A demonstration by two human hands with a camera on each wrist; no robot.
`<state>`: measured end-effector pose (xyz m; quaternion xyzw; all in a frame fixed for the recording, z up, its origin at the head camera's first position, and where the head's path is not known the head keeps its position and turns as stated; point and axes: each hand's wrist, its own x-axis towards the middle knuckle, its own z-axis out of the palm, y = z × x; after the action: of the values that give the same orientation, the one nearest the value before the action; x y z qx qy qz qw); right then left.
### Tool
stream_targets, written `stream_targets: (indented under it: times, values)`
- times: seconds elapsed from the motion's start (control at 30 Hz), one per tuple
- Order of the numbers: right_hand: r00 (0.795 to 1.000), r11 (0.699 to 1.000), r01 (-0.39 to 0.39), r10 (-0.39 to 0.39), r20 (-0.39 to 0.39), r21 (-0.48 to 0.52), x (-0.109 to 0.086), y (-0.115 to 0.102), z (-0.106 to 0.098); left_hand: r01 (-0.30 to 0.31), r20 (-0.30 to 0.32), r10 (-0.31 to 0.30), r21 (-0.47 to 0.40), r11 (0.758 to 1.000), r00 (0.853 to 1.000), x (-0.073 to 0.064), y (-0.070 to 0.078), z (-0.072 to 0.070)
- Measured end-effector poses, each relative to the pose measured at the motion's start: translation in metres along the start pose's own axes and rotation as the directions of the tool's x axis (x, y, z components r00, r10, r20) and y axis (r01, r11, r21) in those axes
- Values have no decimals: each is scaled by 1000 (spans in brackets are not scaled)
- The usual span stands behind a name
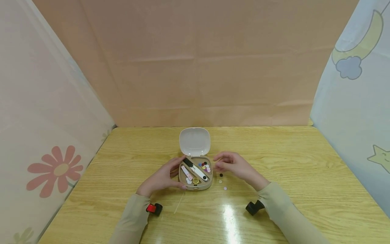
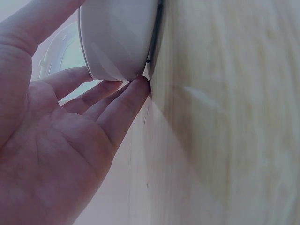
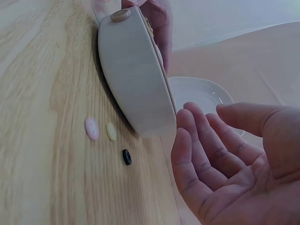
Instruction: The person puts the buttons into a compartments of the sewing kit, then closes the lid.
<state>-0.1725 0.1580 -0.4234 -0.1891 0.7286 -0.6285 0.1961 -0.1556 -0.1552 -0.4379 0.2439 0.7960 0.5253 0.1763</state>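
A small pale sewing box point(image 1: 203, 187) stands on the table with its lid point(image 1: 195, 141) raised at the back. My left hand point(image 1: 166, 174) holds its left side, thumb at the front corner and fingers farther back; in the left wrist view the fingertips touch the wall. Several coloured buttons point(image 1: 208, 168) lie in the right compartment. A slim black and white tool point(image 1: 199, 172) crosses the middle, beside a pink and white stick point(image 1: 187, 173) and a gold ring-shaped piece point(image 1: 196, 180). My right hand point(image 1: 234, 166) hovers by the right rim, fingers loosely bent, nothing visible in them.
On the wooden table point(image 1: 289, 162), right of the box, lie a black button point(image 3: 127, 157), a yellow button point(image 3: 111, 131) and a pink button point(image 3: 92, 128). A thin pale strand point(image 1: 179, 204) lies in front of the box. Cloth walls stand behind and at both sides.
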Motion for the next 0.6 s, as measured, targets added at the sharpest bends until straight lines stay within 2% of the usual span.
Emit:
stream_targets:
  times: [0.6]
  values:
    - [1000,999,-23,23,15,-32,-17,4,-14,18,-4,-18,-14,1000,1000,0,-1,0]
